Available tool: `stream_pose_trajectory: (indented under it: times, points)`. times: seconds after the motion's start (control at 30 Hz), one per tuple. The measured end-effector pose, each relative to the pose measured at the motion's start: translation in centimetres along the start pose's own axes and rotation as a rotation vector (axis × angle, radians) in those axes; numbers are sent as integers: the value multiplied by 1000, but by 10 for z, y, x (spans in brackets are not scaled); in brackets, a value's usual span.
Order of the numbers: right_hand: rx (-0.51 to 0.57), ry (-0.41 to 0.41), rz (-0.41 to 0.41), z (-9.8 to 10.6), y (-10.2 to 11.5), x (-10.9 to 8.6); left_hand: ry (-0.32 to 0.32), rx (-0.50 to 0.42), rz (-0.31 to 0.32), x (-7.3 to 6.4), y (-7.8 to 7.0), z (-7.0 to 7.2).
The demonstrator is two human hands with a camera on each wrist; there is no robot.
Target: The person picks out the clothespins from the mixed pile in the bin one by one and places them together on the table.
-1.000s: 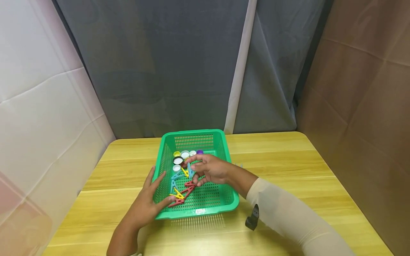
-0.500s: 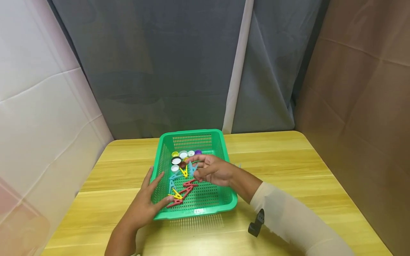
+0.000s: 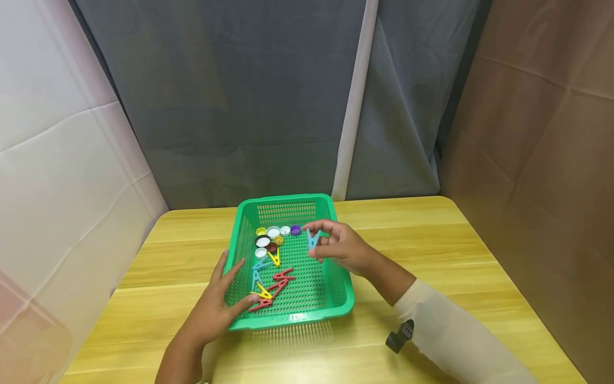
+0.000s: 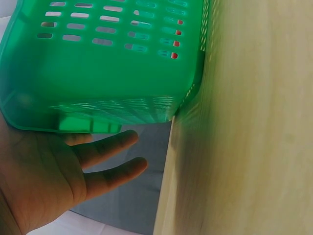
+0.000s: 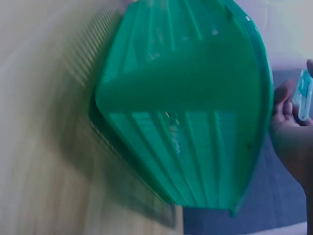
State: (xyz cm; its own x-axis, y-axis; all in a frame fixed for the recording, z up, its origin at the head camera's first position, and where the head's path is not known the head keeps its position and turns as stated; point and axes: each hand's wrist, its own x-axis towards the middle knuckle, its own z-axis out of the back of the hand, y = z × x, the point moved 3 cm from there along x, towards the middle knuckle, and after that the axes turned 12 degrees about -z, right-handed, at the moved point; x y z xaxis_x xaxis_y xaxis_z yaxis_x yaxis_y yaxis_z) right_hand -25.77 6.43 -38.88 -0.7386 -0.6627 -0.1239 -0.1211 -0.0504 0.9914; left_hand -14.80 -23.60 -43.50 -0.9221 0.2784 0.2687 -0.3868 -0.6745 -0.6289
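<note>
A green perforated plastic basket stands on the table. Over its right part, the right hand pinches a light-blue clothespin, which also appears at the right edge of the right wrist view. On the basket's left rim rests the left hand, its thumb reaching over the inside and its fingers spread straight. Red clothespins, yellow clothespins and blue clothespins lie loose along the left and middle of the basket floor.
Several bottle caps sit grouped at the far left inside the basket, among them a purple cap and a black-rimmed cap. The wooden table meets a grey curtain behind, with cloth walls at both sides.
The right hand has lifted the blue clothespin away from the other clothespins and moved right, toward the basket's right rim. The left hand has stayed on the left rim.
</note>
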Motion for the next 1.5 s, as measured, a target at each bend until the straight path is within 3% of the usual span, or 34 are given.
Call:
stream_pose_trajectory:
  times: [0.27,0.4,0.7,1.2,1.5]
  points:
    - [-403,-138,162,26,6,-16,1,1,0,0,0,0]
    - [-523,-173,206,44,1,-22,4,-4,3,0,0,-1]
    - [-580,-226,135,85,-17,-35,4,-5,2,0,-2,-2]
    - [-656,-310,-20,126,-62,-49,2,-16,-4,1,0,-3]
    - [-660,-322,-32,145,-89,-47,2,-19,-6,3,1,-4]
